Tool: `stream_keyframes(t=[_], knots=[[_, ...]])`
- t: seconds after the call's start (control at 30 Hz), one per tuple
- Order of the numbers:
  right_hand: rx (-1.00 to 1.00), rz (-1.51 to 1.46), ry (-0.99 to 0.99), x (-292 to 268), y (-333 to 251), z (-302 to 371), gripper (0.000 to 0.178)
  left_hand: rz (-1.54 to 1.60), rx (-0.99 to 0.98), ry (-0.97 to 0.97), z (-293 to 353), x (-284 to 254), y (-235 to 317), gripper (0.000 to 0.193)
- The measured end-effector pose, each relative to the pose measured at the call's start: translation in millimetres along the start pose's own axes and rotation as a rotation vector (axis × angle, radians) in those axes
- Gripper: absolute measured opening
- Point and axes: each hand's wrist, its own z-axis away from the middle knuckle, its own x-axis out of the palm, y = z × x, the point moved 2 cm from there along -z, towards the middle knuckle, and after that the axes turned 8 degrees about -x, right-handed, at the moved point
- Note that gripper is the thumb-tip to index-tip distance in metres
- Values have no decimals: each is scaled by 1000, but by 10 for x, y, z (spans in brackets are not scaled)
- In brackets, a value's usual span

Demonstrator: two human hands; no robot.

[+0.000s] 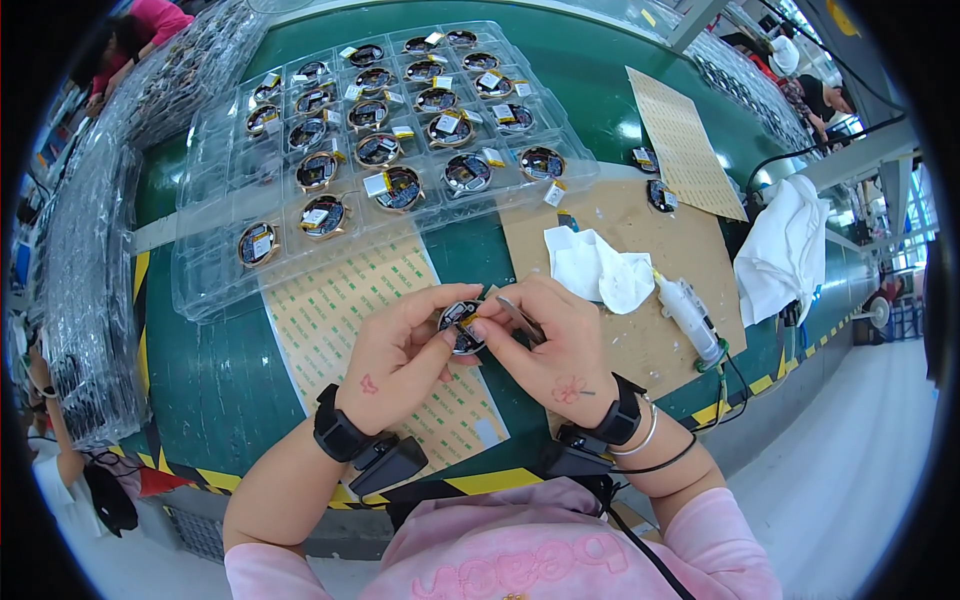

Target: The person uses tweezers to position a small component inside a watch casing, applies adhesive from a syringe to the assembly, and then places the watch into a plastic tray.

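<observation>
Between both hands, above the near part of the green bench, is a round watch body (459,322) with its circuit board showing. My left hand (405,338) grips its rim with thumb and fingers. My right hand (548,335) has its thumb and fingertips at the right side of the board, by a small yellow flex strip. A pair of metal tweezers (522,318) is tucked in the right hand, pointing up and left. Beneath the hands lies a tan adhesive sheet (345,325) with rows of small green print. The right fingertips partly hide the watch body.
A clear plastic tray (230,215) with several round watch bodies fills the back left. On the right, brown cardboard (530,235) bears white wipes (595,268) and a white dispenser (690,318) with a cable. Beyond are another adhesive sheet (685,140), loose watch parts (661,196) and a white cloth (785,250).
</observation>
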Motion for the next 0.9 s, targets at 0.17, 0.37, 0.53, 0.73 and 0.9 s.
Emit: stream_keyframes(t=[0.17, 0.37, 0.53, 0.73, 0.9], knots=[[1, -25, 2, 20, 10, 11, 14, 11, 16, 2, -4, 6, -11, 43], [39, -18, -29, -14, -13, -6, 13, -5, 12, 13, -7, -17, -27, 39], [87, -104, -45, -16, 13, -1, 13, -8, -14, 32, -7, -9, 6, 36], [128, -104, -94, -14, 17, 0, 11, -24, 30, 28, -6, 4, -11, 34], [154, -149, -71, -9, 22, 11, 12, 4, 53, 15, -1, 23, 6, 34]])
